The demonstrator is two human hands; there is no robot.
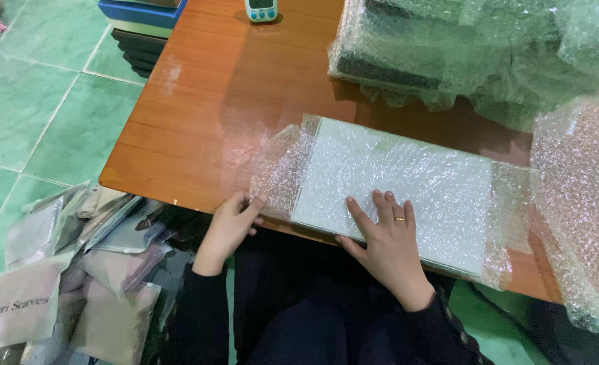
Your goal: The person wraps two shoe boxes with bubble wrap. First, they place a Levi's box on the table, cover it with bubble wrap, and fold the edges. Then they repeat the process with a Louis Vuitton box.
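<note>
While the right hand (388,250) lies flat, fingers spread, on the white box (394,189), left-hand (230,226) fingers pinch its bubble wrap (282,169).

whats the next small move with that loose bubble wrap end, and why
Probably fold the loose bubble wrap flap over the white flat box. The left hand pinches the flap's edge, the flap lies open on the table, and the right hand presses the box flat.
</note>
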